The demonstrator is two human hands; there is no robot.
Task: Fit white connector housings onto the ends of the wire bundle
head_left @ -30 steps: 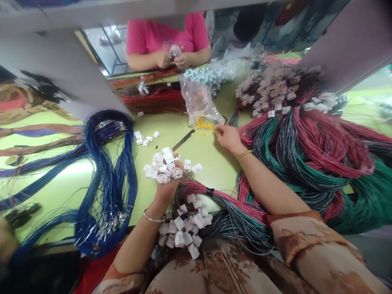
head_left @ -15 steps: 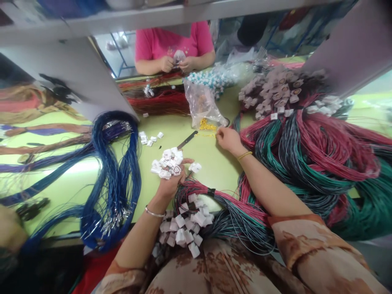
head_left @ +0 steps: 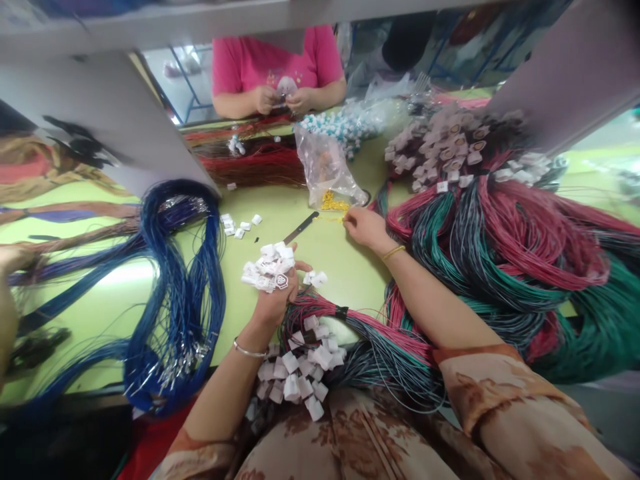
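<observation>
My left hand (head_left: pixel 278 299) is closed around a cluster of white connectors (head_left: pixel 270 263). Another white connector (head_left: pixel 316 279) sticks out beside its fingers. Just below lies a tied bundle of pink, green and dark wires (head_left: pixel 357 317), its white connector ends (head_left: pixel 295 373) hanging near my lap. At the edge of a line of small yellow pieces (head_left: pixel 331 219), my right hand (head_left: pixel 367 230) has its thumb and fingertips pinched together. What is between those fingertips is too small to make out. Between the hands rests a black-handled knife (head_left: pixel 301 227).
Behind the knife, a clear plastic bag (head_left: pixel 325 163) holds yellow pieces. Blue wires (head_left: pixel 183 300) are piled at left, pink and green wires (head_left: pixel 500 240) at right. Loose white connectors (head_left: pixel 241 227) lie left of the knife. Opposite, a person in a pink shirt (head_left: pixel 280 63) handles a white piece.
The whole view has shifted slightly. My right hand has moved a little left along the yellow pieces, still pinched. My left hand keeps the white connectors. At the left edge, another person's arm has moved up.
</observation>
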